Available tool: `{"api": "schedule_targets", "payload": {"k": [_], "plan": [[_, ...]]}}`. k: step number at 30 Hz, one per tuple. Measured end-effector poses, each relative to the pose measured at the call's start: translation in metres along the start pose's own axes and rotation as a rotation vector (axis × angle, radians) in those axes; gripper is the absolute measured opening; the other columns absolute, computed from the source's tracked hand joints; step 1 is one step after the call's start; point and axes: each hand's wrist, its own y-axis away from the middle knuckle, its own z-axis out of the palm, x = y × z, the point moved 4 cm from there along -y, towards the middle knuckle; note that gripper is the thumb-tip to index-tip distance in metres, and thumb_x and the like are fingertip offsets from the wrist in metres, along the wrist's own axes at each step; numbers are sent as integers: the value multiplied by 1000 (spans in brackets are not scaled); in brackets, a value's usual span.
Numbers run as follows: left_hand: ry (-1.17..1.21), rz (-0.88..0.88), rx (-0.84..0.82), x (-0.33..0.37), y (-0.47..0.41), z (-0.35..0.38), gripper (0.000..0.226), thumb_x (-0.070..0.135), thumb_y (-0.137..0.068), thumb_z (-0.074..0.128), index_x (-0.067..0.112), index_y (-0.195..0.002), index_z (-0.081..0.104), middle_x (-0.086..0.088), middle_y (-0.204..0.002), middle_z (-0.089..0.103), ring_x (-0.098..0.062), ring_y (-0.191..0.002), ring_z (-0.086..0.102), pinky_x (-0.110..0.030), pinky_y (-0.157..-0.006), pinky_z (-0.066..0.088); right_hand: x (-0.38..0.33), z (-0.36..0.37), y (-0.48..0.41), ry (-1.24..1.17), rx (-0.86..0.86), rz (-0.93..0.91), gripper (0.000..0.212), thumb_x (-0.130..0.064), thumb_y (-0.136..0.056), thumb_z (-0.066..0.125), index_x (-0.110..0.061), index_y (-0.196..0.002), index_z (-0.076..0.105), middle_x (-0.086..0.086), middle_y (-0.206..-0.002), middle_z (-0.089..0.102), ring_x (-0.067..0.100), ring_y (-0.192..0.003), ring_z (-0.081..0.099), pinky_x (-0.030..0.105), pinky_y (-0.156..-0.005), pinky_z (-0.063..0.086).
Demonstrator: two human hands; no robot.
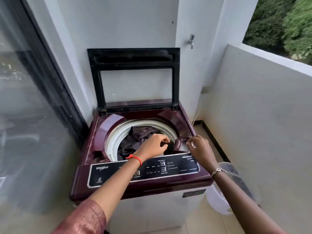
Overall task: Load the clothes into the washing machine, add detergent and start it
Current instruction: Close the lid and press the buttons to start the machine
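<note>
One Whirlpool logo (102, 168) marks the control panel (185, 167).

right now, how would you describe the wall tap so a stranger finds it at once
Find the maroon-topped washing machine with its black-framed lid raised. On the white wall above and right of that lid hangs a small metal tap. It is the only shiny fitting there; the pale socket sits lower.

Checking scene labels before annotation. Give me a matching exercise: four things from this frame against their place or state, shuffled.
1 lid
2 clothes
3 tap
4 white bucket

A on the floor, right of the machine
B in the drum
C raised upright
D on the wall

Pairs: 1-C, 2-B, 3-D, 4-A
</note>
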Motion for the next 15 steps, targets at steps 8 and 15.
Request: {"api": "schedule_targets", "payload": {"k": [8, 15], "plan": [[-8, -87, 80, -51, 36, -30, 21, 17, -88, 54, 14, -107, 65, -2, -103, 66, -20, -92, 61, -22, -77, 45, -52, 42, -3, 14, -100, -59, 18, -16, -89, 55, -4, -88, 67, 7, -92, 62, 25, -87, 60, 32, -72, 44], [22, -164, 124, -75, 22, -33, 23, 16, -88, 54, 13, -108, 64, -5, -109, 67, -20, -100, 62, -34, -87, 50, -66, 69, -38, 10, -194, -146, 19, -17, -88, 55, -2, -90, 67, 10, -97, 63, 28, -90, 60, 41, -76, 50]]}}
